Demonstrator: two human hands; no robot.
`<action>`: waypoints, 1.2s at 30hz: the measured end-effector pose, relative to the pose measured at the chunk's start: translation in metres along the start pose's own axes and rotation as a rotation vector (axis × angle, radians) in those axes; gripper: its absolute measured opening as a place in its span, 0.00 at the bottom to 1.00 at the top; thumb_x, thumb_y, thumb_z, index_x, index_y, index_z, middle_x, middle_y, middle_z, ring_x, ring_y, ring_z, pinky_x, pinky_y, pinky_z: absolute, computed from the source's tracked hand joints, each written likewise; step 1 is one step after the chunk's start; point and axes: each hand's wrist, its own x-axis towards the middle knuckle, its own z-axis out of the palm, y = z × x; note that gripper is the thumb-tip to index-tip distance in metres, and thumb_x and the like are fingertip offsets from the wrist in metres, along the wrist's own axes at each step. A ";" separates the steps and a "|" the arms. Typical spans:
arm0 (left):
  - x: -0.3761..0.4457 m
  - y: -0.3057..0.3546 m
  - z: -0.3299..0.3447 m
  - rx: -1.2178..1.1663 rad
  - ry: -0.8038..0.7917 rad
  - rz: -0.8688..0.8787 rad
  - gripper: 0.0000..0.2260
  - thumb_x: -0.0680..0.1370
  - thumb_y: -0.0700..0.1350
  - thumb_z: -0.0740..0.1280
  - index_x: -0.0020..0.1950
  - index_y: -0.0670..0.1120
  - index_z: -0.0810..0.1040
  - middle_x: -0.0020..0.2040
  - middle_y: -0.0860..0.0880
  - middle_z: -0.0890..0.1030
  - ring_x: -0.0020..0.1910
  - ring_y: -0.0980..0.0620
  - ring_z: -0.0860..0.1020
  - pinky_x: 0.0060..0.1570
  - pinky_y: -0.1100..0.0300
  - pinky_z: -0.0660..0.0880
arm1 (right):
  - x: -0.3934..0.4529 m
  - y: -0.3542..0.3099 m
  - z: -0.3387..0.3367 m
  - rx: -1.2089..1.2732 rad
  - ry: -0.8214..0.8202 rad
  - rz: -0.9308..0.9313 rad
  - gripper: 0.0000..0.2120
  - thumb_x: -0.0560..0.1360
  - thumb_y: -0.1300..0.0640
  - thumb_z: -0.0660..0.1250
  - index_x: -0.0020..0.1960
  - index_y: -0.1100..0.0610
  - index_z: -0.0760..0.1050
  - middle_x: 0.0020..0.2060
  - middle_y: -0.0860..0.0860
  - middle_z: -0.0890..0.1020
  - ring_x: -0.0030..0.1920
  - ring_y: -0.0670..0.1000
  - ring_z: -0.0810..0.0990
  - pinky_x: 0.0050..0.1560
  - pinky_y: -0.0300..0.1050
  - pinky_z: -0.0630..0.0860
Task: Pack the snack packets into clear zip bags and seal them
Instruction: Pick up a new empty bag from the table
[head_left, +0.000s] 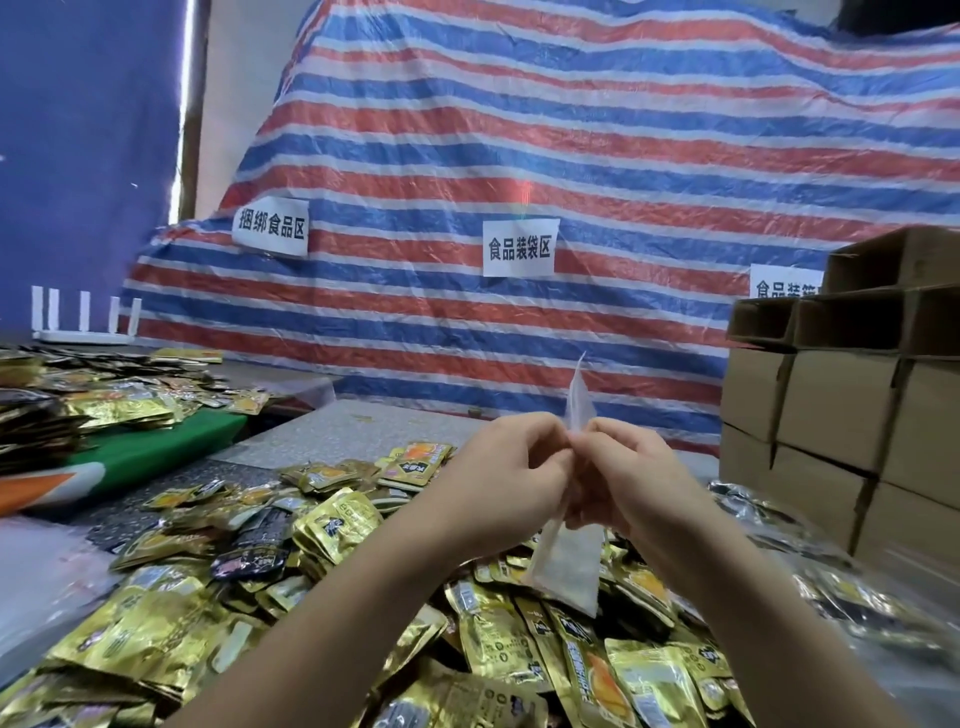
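Note:
A clear zip bag (569, 564) is held upright and edge-on above the table, one end poking up above my fingers and the rest hanging below them. My left hand (511, 480) and my right hand (631, 480) meet at its middle, and the curled fingers of both pinch it. The bag looks empty. Under my arms lies a big heap of gold and black snack packets (332, 525), some printed with an orange picture.
Stacked cardboard boxes (841, 410) stand at the right, with clear bags (763, 514) at their foot. A second heap of packets (93, 395) lies at the far left on a green cloth (156, 447). A striped tarpaulin (519, 156) with paper labels hangs behind the table.

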 end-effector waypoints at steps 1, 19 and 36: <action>0.000 0.000 -0.002 0.015 -0.017 0.002 0.09 0.82 0.45 0.61 0.44 0.49 0.78 0.35 0.54 0.80 0.36 0.57 0.79 0.39 0.57 0.78 | 0.000 0.000 0.000 -0.021 0.001 -0.013 0.11 0.82 0.62 0.60 0.43 0.66 0.74 0.27 0.54 0.79 0.28 0.50 0.79 0.29 0.41 0.76; 0.003 -0.019 -0.023 0.246 0.468 -0.112 0.10 0.77 0.47 0.64 0.36 0.50 0.76 0.31 0.52 0.78 0.30 0.55 0.75 0.29 0.56 0.71 | 0.004 0.010 -0.027 -0.628 0.450 -0.195 0.12 0.76 0.56 0.66 0.35 0.60 0.76 0.30 0.56 0.81 0.33 0.56 0.82 0.36 0.56 0.80; 0.003 -0.016 -0.021 0.243 0.314 -0.049 0.09 0.81 0.46 0.64 0.45 0.48 0.82 0.34 0.55 0.79 0.29 0.60 0.73 0.29 0.66 0.66 | -0.012 -0.011 -0.015 -0.703 0.372 -0.546 0.09 0.73 0.53 0.67 0.42 0.53 0.68 0.40 0.47 0.72 0.39 0.44 0.70 0.40 0.40 0.67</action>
